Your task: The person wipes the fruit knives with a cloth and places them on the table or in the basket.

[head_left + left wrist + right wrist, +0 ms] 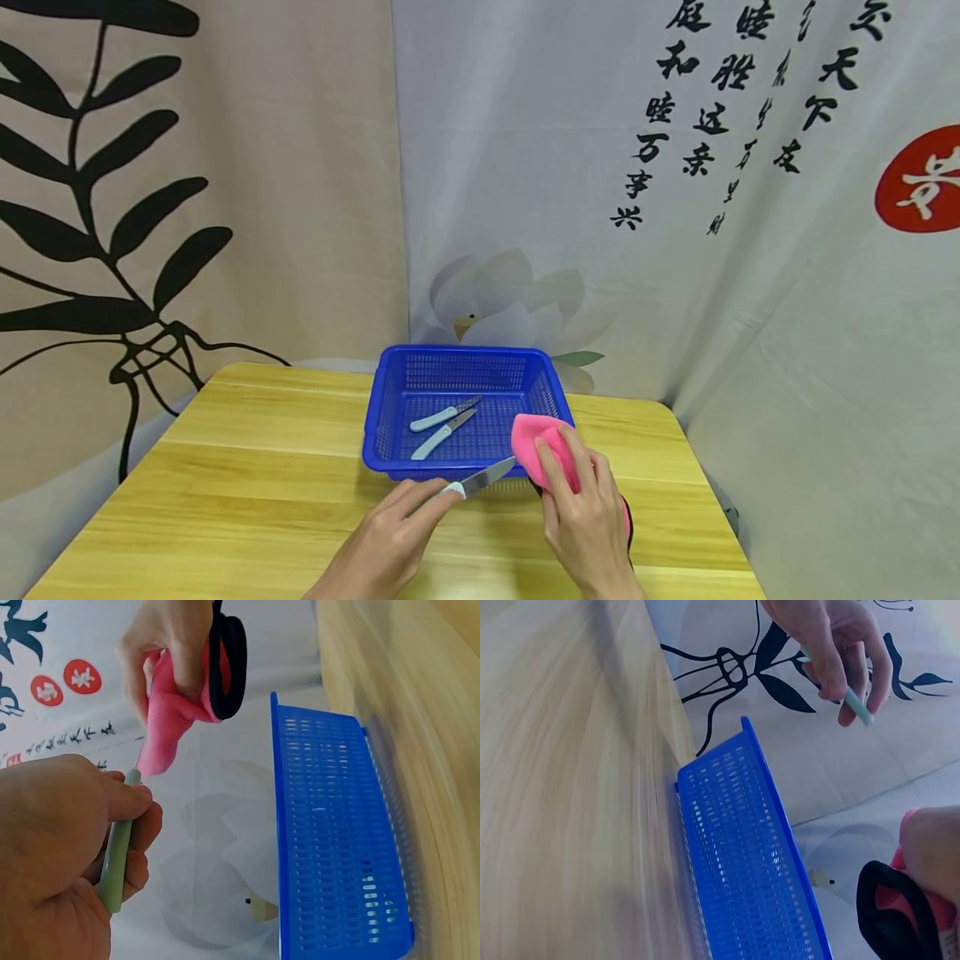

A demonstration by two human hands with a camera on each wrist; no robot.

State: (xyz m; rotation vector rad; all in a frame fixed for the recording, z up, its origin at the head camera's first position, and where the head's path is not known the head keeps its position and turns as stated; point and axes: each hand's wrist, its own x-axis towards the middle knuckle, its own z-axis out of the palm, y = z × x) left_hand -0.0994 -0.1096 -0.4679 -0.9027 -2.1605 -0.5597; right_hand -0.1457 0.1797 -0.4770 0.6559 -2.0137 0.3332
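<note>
My left hand (390,533) grips a paring knife (489,477) by its pale green handle, the blade pointing right and away. In the left wrist view the handle (117,862) lies between thumb and curled fingers. A pink cloth (534,442) with black edging is bunched in my right hand (588,517), its fingers curled round it. The knife's tip is at the cloth's left edge; I cannot tell if they touch. Behind the hands stands a blue plastic basket (465,350). Two pale-handled knives lie inside: one serrated-looking knife (433,419) and one plain knife (435,442).
The wooden table (247,467) extends to both sides of the basket. Behind it hangs a printed fabric curtain (315,167) with dark leaves and writing. Another curtain side (840,333) closes in on the right.
</note>
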